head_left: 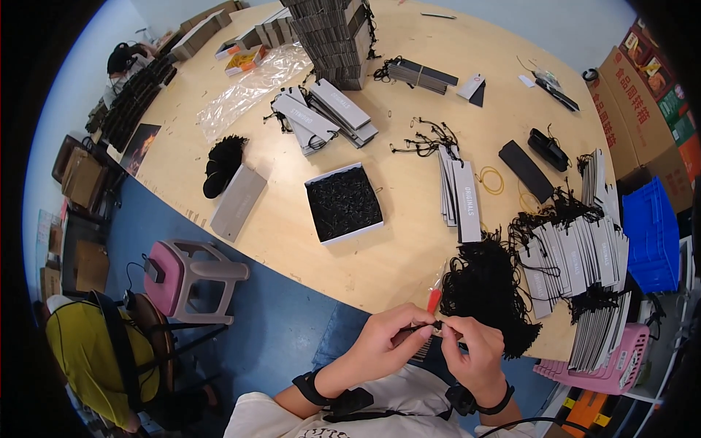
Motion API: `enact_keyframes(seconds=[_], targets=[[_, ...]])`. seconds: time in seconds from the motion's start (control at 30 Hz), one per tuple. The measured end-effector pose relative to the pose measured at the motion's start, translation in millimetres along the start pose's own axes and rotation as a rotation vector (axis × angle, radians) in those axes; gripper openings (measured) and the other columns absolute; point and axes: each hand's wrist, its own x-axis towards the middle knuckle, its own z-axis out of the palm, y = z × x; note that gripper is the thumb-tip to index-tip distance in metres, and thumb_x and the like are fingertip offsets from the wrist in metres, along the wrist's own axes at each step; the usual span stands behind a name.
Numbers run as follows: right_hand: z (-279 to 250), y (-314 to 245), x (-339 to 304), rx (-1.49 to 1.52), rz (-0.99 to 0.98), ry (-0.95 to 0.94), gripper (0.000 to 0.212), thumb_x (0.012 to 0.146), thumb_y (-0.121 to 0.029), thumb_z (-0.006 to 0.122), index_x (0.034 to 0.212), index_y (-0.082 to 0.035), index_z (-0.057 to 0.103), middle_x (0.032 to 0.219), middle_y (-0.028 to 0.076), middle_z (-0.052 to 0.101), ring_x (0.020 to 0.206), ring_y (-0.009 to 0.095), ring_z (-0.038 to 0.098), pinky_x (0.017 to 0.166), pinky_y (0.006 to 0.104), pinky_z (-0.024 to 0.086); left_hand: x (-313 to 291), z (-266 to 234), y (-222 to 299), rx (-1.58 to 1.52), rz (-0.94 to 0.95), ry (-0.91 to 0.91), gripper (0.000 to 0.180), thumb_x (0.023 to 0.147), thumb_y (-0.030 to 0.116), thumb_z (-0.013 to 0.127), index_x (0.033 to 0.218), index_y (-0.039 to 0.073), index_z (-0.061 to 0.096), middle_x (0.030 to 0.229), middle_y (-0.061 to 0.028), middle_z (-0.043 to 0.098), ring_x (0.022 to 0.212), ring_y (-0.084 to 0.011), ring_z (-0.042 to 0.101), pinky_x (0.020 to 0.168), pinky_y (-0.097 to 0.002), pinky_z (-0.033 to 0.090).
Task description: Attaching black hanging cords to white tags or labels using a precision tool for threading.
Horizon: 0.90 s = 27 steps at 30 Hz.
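Close to my body at the table's front edge, my left hand [391, 337] and my right hand [473, 349] meet with fingertips pinched. Between them is a small black cord [437, 325], partly hidden by the fingers; its exact shape is too small to tell. Just beyond the fingertips stands a red piece [434, 300] with something clear above it. A large heap of black cords [485, 296] lies right beside my right hand. Farther off, a white box [345, 232] holds many small black pieces. Grey-white hang tags [466, 201] with black strings lie in a stack.
More strung tags [573, 252] fan out on the right, near a blue bin [651, 233]. A tall stack of grey cards [332, 44] rises at the back. Black cord bundle [224, 164] and a grey block [239, 203] sit left. A pink stool [190, 281] and another person [95, 358] are at lower left.
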Motion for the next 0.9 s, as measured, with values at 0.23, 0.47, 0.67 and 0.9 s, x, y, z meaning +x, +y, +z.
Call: enact_keyframes(seconds=[0.23, 0.47, 0.67, 0.9], targets=[[-3, 0, 0, -0.014, -0.040, -0.010, 0.017, 0.077, 0.005, 0.070, 0.092, -0.001, 0.065, 0.075, 0.010, 0.067, 0.061, 0.023, 0.067, 0.055, 0.0306, 0.051, 1, 4, -1, 0.060, 0.024, 0.054, 0.010, 0.095, 0.005, 0.063, 0.102, -0.001, 0.065, 0.082, -0.0037, 0.059, 0.063, -0.0062, 0.048, 0.054, -0.0203, 0.036], [-3, 1, 0, -0.007, -0.096, -0.019, 0.016, 0.077, 0.002, 0.071, 0.092, -0.002, 0.066, 0.077, 0.009, 0.068, 0.064, 0.025, 0.068, 0.055, 0.0323, 0.053, -1, 8, -3, 0.005, -0.051, 0.121, 0.006, 0.095, 0.005, 0.065, 0.095, -0.001, 0.067, 0.074, 0.0014, 0.059, 0.057, -0.0014, 0.040, 0.049, -0.0192, 0.031], [-5, 3, 3, -0.041, -0.148, -0.028, 0.019, 0.074, 0.001, 0.072, 0.092, -0.002, 0.067, 0.082, 0.007, 0.068, 0.067, 0.023, 0.068, 0.056, 0.0312, 0.053, -2, 5, -2, -0.151, -0.108, 0.133, 0.009, 0.095, 0.006, 0.066, 0.096, -0.002, 0.070, 0.078, 0.0022, 0.063, 0.060, 0.0004, 0.040, 0.050, -0.0182, 0.031], [-12, -1, 7, -0.054, -0.146, -0.027, 0.019, 0.072, 0.004, 0.072, 0.089, -0.002, 0.067, 0.079, 0.008, 0.069, 0.063, 0.024, 0.067, 0.055, 0.0316, 0.052, -6, -2, 6, -0.047, -0.147, 0.068, 0.009, 0.094, 0.002, 0.066, 0.100, -0.004, 0.070, 0.087, -0.0024, 0.068, 0.066, -0.0002, 0.049, 0.055, -0.0162, 0.037]])
